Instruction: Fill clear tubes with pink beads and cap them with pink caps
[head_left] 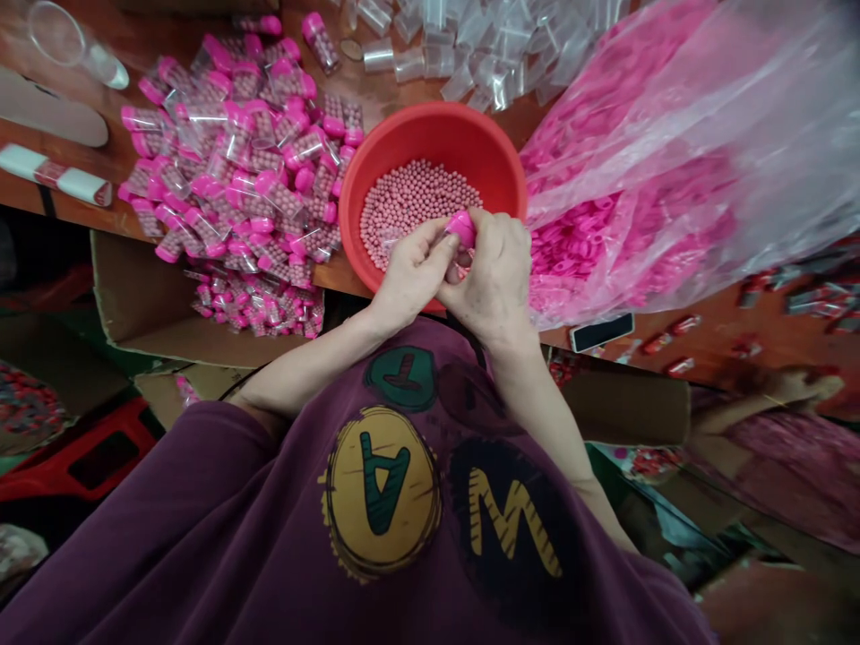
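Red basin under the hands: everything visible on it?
A round, bright red plastic basin, seen from above, sits near the edge of a wooden table. Small pink beads lie heaped in its bottom. The left hand and right hand hide its near rim, so contact there is unclear. A clear plastic bag lies at its right side.

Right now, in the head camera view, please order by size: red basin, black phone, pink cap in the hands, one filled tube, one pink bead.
1. Red basin
2. Black phone
3. Pink cap and filled tube: they look alike, and the cap is nearer the camera, so unranked
4. Pink bead
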Demonstrator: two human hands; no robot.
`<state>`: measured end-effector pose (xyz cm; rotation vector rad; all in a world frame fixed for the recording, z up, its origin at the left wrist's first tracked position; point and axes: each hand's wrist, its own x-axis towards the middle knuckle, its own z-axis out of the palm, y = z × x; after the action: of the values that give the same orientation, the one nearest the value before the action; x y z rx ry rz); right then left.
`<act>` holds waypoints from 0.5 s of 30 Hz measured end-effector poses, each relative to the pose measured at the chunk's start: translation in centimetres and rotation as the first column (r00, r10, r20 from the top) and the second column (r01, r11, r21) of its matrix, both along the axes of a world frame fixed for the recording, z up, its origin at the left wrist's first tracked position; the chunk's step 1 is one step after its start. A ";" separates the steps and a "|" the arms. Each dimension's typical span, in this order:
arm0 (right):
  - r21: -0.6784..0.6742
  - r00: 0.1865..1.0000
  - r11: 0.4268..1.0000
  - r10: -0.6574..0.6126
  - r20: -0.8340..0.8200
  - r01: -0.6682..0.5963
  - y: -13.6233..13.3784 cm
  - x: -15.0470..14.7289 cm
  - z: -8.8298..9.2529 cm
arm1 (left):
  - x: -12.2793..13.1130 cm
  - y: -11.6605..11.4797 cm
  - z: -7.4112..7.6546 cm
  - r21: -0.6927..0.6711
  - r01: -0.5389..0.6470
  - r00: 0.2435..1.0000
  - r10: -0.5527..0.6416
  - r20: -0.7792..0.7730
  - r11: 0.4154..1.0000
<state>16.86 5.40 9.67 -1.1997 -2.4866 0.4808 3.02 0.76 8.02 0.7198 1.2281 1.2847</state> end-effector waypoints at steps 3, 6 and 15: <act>0.030 1.000 1.000 0.002 -0.020 -0.001 -0.6 0.5 0.8 | 0.7 -0.5 1.2 -0.021 -0.009 1.000 0.009 0.006 1.000; -0.019 0.999 0.999 -0.037 -0.031 0.037 -1.1 0.9 1.8 | 1.3 -0.7 2.6 -0.033 -0.026 1.000 0.025 -0.018 0.999; 0.044 0.998 0.997 -0.062 0.030 0.060 -1.1 0.9 1.4 | 1.6 -0.2 2.3 -0.170 -0.020 0.997 0.007 -0.078 0.985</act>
<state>17.74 4.34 11.05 -1.2711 -2.4652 0.3930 4.66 0.57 10.35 0.6425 1.3890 1.1553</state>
